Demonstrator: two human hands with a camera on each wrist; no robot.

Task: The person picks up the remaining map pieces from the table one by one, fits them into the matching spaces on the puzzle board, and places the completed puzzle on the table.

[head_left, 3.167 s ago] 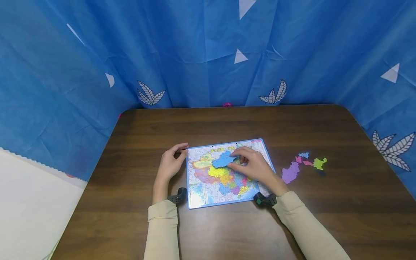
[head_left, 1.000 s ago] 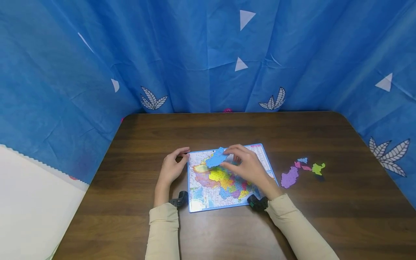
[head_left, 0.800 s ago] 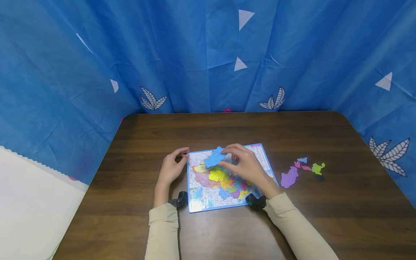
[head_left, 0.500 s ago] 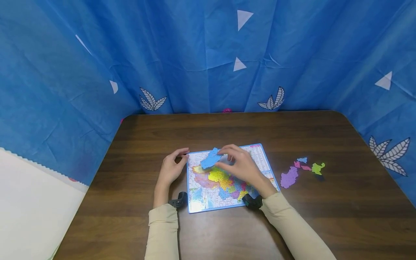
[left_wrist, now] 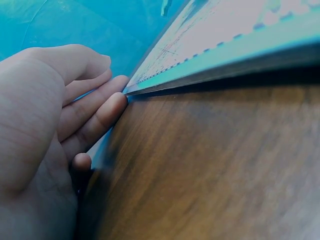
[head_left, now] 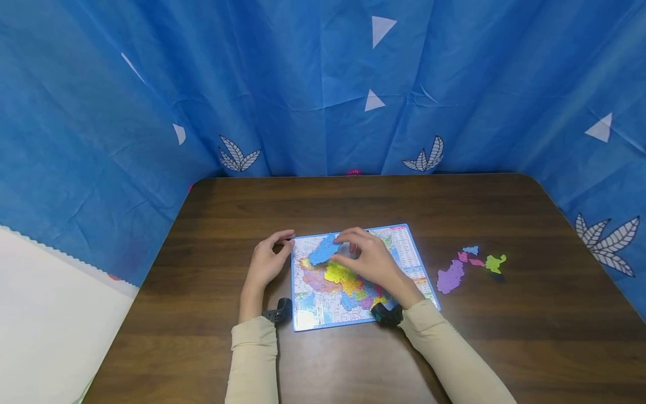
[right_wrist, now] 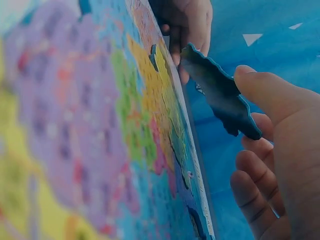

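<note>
In the head view a blue map puzzle piece (head_left: 323, 250) is pinched at its right side between the thumb and fingers of my right hand (head_left: 372, 259). It hangs over the upper left of a map puzzle board (head_left: 309, 321) bearing coloured pieces. The right wrist view shows the dark underside of the piece (right_wrist: 215, 95), clear of the board's face. My left hand (head_left: 264, 262) stays at the board's upper left corner. In the left wrist view the fingertips of the left hand (left_wrist: 65, 100) touch the board's edge (left_wrist: 200, 67), fingers fairly straight.
Right of the board lie loose puzzle pieces: a purple piece (head_left: 450, 276), a green piece (head_left: 494, 263), a small blue piece (head_left: 471, 249) and pink ones. Everything rests on a brown wooden table (head_left: 353, 202), with a blue curtain (head_left: 303, 84) behind it.
My right hand has carried the blue piece leftward across the board, and the piece has turned to a steeper slant. The left hand keeps its place at the corner.
</note>
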